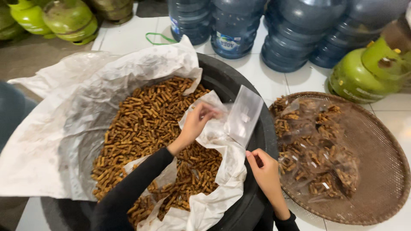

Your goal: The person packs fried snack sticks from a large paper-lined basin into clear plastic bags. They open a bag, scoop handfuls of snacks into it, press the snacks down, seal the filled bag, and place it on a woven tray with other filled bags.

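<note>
While left hand [195,124] pinches clear bag [244,114], right hand [266,173] rests on basin rim [267,132].

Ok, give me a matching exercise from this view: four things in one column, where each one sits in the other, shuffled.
Things:
1. snack sticks
2. filled clear packets
3. blue water jugs
4. empty clear bag

Places:
A. on the woven tray
B. between the left hand and right hand
C. in the paper-lined black tub
D. standing along the top edge

Pairs: 1-C, 2-A, 3-D, 4-B
</note>
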